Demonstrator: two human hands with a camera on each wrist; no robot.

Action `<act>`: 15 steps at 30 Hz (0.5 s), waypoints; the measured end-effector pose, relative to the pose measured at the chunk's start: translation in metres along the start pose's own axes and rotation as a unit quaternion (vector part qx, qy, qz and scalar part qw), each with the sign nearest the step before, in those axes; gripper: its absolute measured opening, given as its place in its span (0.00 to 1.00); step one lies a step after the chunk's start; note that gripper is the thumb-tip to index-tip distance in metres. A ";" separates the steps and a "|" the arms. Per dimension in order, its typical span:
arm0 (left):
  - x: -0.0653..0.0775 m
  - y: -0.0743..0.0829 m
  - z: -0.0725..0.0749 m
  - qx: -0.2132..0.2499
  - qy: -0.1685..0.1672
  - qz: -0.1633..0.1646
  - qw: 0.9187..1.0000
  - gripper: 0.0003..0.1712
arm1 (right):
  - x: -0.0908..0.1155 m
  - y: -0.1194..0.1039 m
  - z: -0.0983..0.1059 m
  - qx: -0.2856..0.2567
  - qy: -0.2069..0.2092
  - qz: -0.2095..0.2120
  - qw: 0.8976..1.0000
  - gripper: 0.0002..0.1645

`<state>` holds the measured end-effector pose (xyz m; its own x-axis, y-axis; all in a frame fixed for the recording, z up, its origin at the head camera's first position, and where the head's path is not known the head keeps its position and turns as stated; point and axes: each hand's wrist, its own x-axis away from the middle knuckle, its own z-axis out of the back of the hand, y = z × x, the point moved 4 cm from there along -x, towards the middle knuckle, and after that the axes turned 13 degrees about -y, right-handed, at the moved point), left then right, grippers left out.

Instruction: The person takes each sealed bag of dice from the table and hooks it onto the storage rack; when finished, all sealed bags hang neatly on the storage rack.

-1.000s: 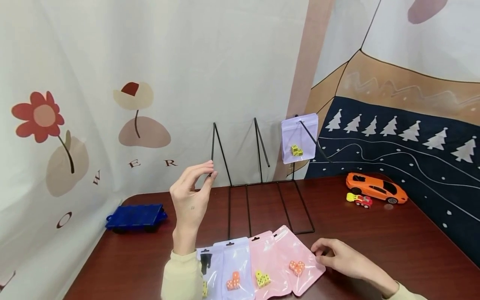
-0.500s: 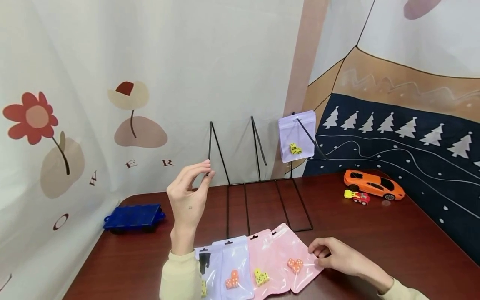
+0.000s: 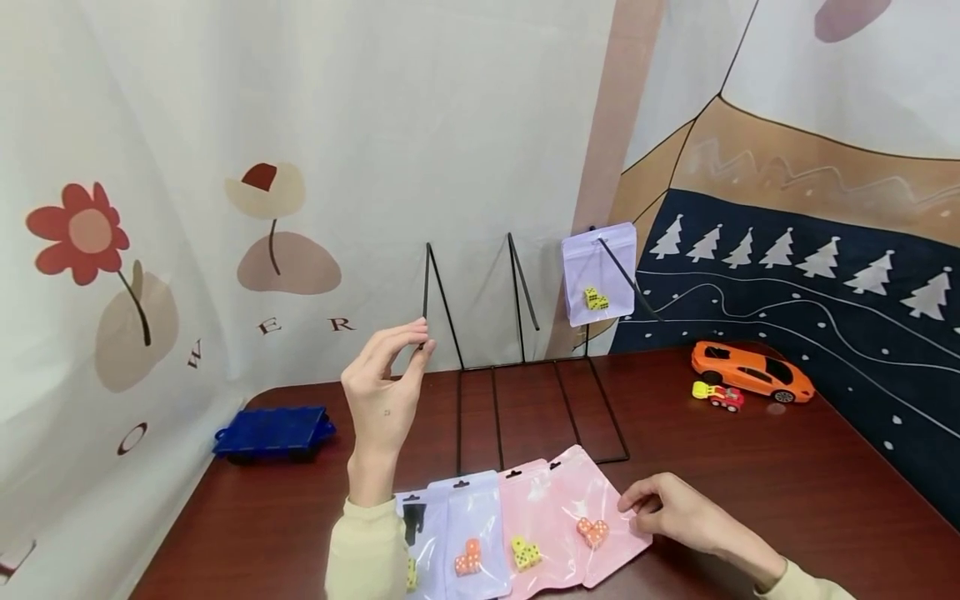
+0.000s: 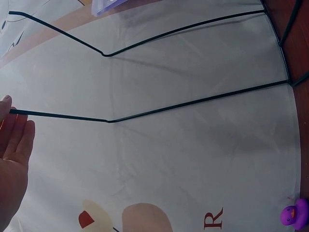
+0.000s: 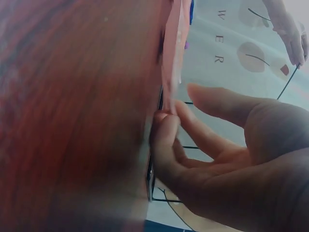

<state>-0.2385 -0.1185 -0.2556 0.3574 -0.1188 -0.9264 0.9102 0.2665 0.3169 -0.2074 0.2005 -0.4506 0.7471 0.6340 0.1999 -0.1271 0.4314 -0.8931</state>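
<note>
A black wire display rack (image 3: 492, 368) with three prongs stands at the back of the table. My left hand (image 3: 381, 392) pinches the tip of its left prong between thumb and fingers; the left wrist view shows that prong (image 4: 63, 115) too. Near the front lies a fanned row of zip bags holding dice. They are two lilac bags (image 3: 471, 508) and two pink ones, partly overlapping. My right hand (image 3: 678, 512) holds the right edge of the outermost pink bag (image 3: 581, 487), which has orange dice. In the right wrist view the fingertips meet that edge. A sleeve hides part of the leftmost bag.
A lilac bag (image 3: 592, 267) with yellow dice hangs on the right prong. At the right stand an orange toy car (image 3: 750, 372) and a small red-yellow toy vehicle (image 3: 720, 396). A blue toy wagon (image 3: 273, 433) stands at the left. A purple rubber duck (image 4: 293, 215) shows behind.
Both hands keep the same places on the prong and the pink bag. The head view swings slightly left and then back; the right pink bag shifts very slightly.
</note>
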 end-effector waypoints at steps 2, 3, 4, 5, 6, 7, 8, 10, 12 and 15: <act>0.001 0.000 0.000 0.001 0.000 0.003 1.000 0.12 | -0.001 0.000 0.001 -0.005 0.014 -0.002 1.000 0.11; 0.002 -0.001 0.001 0.001 0.001 0.004 1.000 0.12 | -0.001 0.000 0.002 -0.006 0.021 0.000 1.000 0.10; 0.002 -0.001 0.001 0.002 0.001 0.006 1.000 0.12 | -0.001 0.000 0.002 -0.006 0.027 0.003 1.000 0.09; 0.003 -0.001 0.001 0.002 0.001 0.007 1.000 0.12 | -0.001 0.000 0.002 -0.008 0.031 0.007 0.999 0.09; 0.003 -0.001 0.001 0.003 0.001 0.008 1.000 0.12 | -0.001 0.000 0.002 -0.012 0.033 0.012 0.999 0.08; 0.004 -0.001 0.001 0.003 0.000 0.009 1.000 0.12 | -0.001 0.000 0.003 -0.015 0.033 0.017 0.999 0.08; 0.004 -0.001 0.001 0.003 0.000 0.009 1.000 0.12 | -0.001 -0.001 0.003 -0.016 0.032 0.022 0.999 0.08; 0.004 -0.001 0.001 0.002 0.000 0.008 1.000 0.13 | -0.001 -0.002 0.003 -0.021 0.027 0.030 0.999 0.08; 0.003 -0.001 0.001 0.002 0.000 0.007 1.000 0.13 | -0.001 -0.003 0.003 -0.019 0.022 0.032 0.999 0.08; 0.002 -0.001 0.000 0.004 -0.003 0.006 1.000 0.12 | 0.001 -0.004 0.005 -0.011 0.026 0.025 0.999 0.08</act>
<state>-0.2382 -0.1193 -0.2575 0.3685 -0.1210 -0.9217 0.9078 0.2603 0.3288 -0.2094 0.2024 -0.4444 0.7735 0.6195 0.1340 -0.1514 0.3858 -0.9101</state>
